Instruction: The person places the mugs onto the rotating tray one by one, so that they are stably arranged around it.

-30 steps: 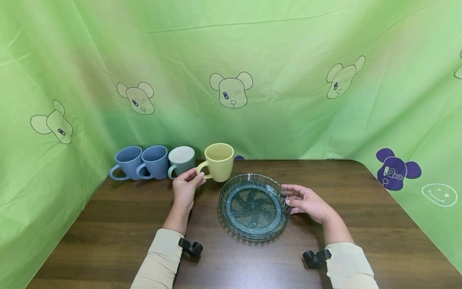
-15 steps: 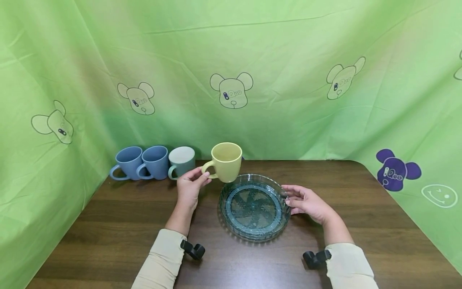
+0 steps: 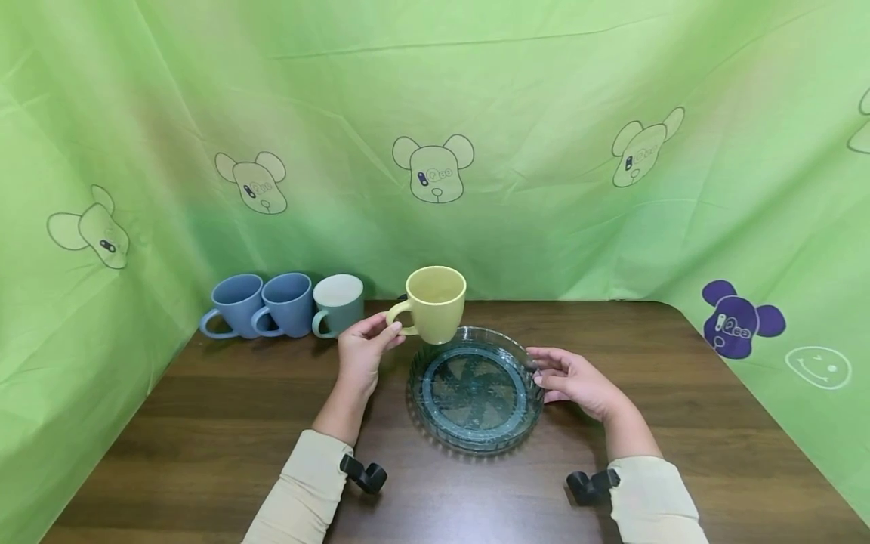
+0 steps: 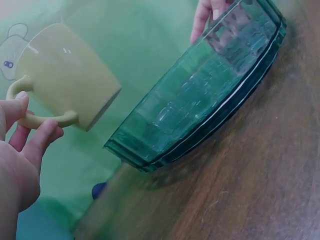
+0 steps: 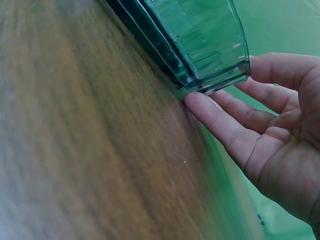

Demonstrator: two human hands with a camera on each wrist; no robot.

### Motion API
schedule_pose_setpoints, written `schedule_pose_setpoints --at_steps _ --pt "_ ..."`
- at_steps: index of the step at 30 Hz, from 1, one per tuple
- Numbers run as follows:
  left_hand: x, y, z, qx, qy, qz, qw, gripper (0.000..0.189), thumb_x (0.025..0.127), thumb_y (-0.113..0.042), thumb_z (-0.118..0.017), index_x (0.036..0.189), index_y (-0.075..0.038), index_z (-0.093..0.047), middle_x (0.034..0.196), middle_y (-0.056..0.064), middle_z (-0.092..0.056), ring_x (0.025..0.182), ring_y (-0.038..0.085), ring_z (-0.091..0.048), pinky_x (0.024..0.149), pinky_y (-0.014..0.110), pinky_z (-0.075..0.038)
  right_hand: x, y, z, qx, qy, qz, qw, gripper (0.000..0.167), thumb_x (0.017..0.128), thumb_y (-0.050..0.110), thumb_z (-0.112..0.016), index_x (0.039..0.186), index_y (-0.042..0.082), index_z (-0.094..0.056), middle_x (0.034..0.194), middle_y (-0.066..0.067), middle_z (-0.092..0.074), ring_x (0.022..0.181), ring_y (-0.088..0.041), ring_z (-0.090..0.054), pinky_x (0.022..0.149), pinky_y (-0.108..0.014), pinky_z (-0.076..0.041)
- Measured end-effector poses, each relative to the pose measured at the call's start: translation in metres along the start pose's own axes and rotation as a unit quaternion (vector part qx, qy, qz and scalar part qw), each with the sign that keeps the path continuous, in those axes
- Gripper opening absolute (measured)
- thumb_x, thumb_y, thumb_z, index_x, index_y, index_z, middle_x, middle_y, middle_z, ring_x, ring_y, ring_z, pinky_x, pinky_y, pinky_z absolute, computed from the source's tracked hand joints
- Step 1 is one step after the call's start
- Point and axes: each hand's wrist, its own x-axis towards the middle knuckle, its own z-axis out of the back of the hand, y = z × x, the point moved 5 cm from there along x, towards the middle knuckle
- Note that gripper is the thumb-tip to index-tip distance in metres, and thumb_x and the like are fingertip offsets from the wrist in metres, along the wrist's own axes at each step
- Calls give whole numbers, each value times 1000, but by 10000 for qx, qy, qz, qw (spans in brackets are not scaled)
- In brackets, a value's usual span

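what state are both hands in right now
Left hand: closed, holding the yellow mug by its handle.
Right hand: open, touching the side of the glass dish.

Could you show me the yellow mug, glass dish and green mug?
Yellow mug (image 3: 438, 319): head view, outer wall.
Glass dish (image 4: 195, 97): left wrist view, side wall.
Green mug (image 3: 346, 313): head view, outer wall.

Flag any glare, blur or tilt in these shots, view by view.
Head view: mostly crisp, pale glare on the near part of the table; left wrist view: scene strongly slanted, small bright highlights on the yellow mug; right wrist view: tabletop grain smeared and soft, while the right hand looks clearer beside the glass dish.
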Motion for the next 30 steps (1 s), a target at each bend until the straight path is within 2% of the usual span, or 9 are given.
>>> schedule_pose_setpoints --at_steps 6,13,20,30 --pt "1 4 -4 -3 155 125 9998 21 80 22 -65 100 13 -65 81 6 -67 72 16 -69 67 29 -61 1 1 0 11 21 43 10000 59 93 -2 -56 144 -14 -27 140 -42 -34 101 -17 -62 75 -37 -61" --pt "1 8 -6 87 279 328 9990 22 81 18 -67 102 13 -67 85 11 -66 71 17 -68 68 30 -61 2 0 0 34 37 49 10000 61 93 -2 -56 144 -15 -26 140 -43 -32 101 -17 -62 76 -37 -60" --pt "3 8 -12 281 506 465 9972 27 83 18 -65 109 21 -60 82 6 -66 71 15 -69 69 28 -61 1 0 -1 32 28 39 10000 61 92 -1 -57 143 -15 -27 140 -43 -32 101 -16 -62 76 -37 -60" --pt "7 10 -18 373 648 754 9943 26 85 17 -64 110 20 -60 84 7 -64 70 16 -69 71 29 -61 1 0 -1 -3 35 64 10000 61 93 0 -57 143 -16 -27 139 -43 -33 102 -15 -61 75 -36 -60"
